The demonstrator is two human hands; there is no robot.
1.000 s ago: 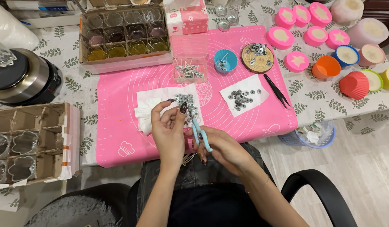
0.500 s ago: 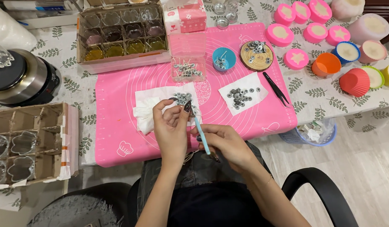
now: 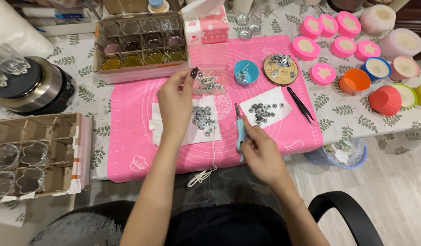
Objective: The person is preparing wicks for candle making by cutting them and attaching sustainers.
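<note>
The left hand point(image 3: 175, 101), which half a second ago was down near the lap beside the right hand, now stretches forward over the pink silicone mat point(image 3: 128, 114) to the small clear plastic box point(image 3: 209, 81) of metal wick tabs with short stubs, its thumb and forefinger pinched together at the box's left rim; whether they grip a tab or only touch the edge is too small to tell. The right hand point(image 3: 260, 152) has come up a little and sits at the near edge of the mat, fingers curled round the light blue handled pliers point(image 3: 239, 132), whose tip points away from the person toward the white paper sheet point(image 3: 269, 107) strewn with small metal rings. The pairing of the hands at the lap is broken, which reads as one piece finished or put by and the left hand going for a fresh part, though that is a judgement only. A thin white wick cord point(image 3: 206, 168) trails from the other white paper with its heap of metal tabs point(image 3: 202, 119) down over the mat's near edge and ends in a loop over the lap; its upper end is lost among the tabs. The plier jaws are hidden by their own narrow nose. The cardboard tray of clear flower-shaped glass cups point(image 3: 33, 155) is cut off at the left edge.
</note>
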